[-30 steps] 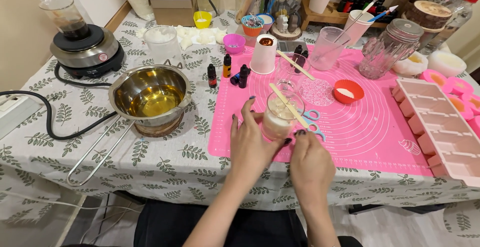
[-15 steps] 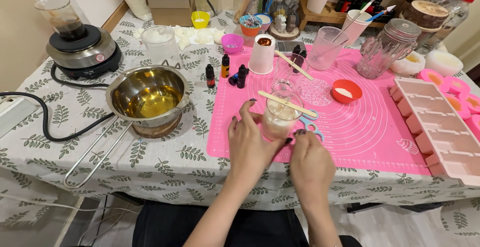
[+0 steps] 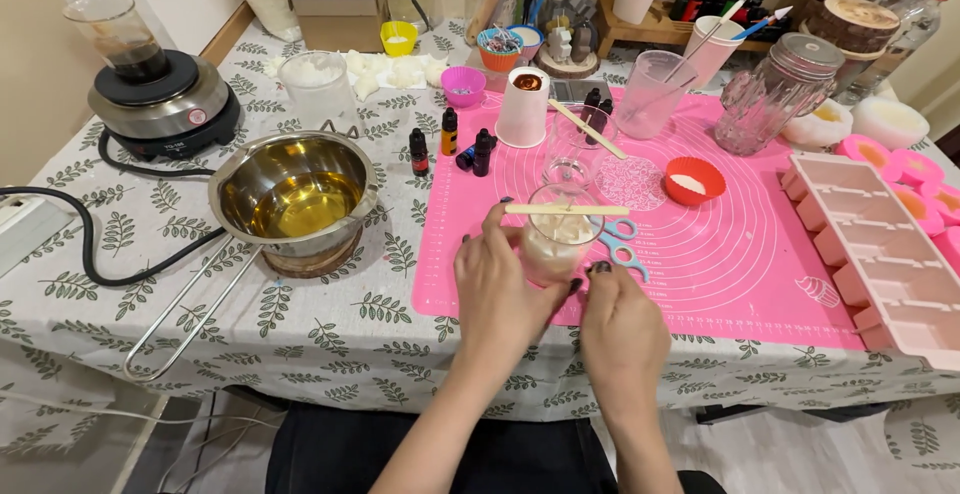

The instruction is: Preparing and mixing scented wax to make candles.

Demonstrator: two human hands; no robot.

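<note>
Your left hand [image 3: 505, 289] wraps the clear glass jar of pale wax [image 3: 556, 239] on the pink silicone mat [image 3: 720, 254]; right hand [image 3: 620, 319] pinches its base — flat wooden stick [image 3: 566, 210], angled a second ago, now lies level across the rim.

A table [image 3: 120, 284] filled most of the view, covered with a pale cloth [image 3: 330, 339] printed with grey-green leaf sprigs — the cloth hung over the near edge in soft folds. Behind the table a plain cream wall [image 3: 30, 64] ran along the left side and the back. Below the near edge, light marbled floor tiles [image 3: 800, 454] showed on the right, and a similar pale patch on the left. A black cord [image 3: 95, 254] snaked across the cloth from the left edge. The light was even and warm — soft, with only faint shadows on the cloth. No window was in view.
</note>
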